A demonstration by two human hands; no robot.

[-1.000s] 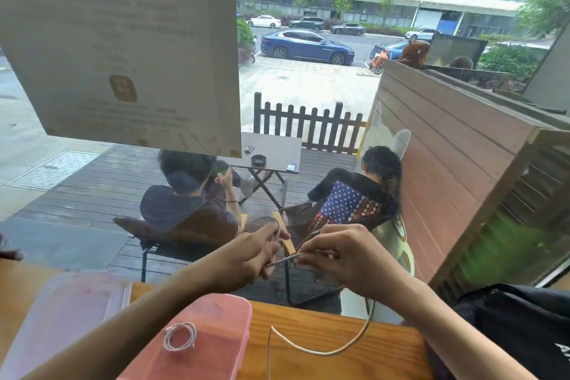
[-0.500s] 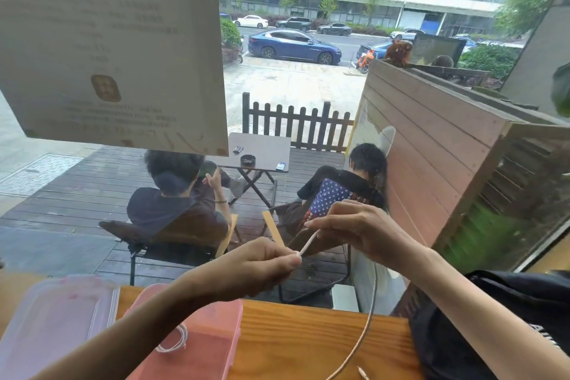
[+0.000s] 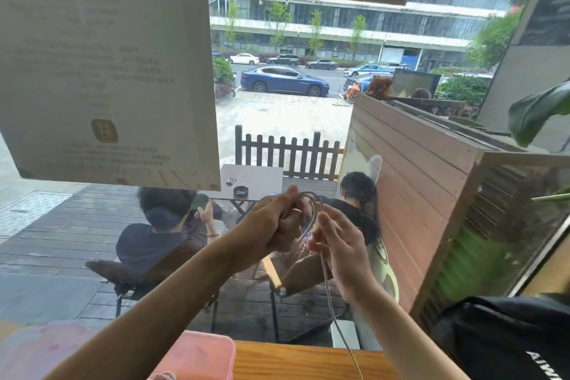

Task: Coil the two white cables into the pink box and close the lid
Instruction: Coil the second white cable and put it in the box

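White letters on the black bag [image 3: 505, 339] read "AIW", cut off. The left hand [image 3: 271, 225] grips a loop of white cable [image 3: 313, 213]; the right hand [image 3: 340, 244] pinches its trailing length above the wooden surface [image 3: 293, 361]. The pink box [image 3: 197, 355] sits below.

The left hand [image 3: 271, 225] and the right hand [image 3: 336, 244] were raised side by side above the tabletop [image 3: 296, 361], the left one to the left. Between them a loop of the cable [image 3: 313, 213] arched, held in the left hand's grip, and its tail hung down along the right wrist toward the tabletop's near edge. The box [image 3: 197, 355] sat on the tabletop at lower left, under the left forearm, with the lid [image 3: 37, 345] lying just to its left. A bag [image 3: 505, 336] lay at the right end. A sheet of paper [image 3: 105, 65] hung on the window above, left of the hands.
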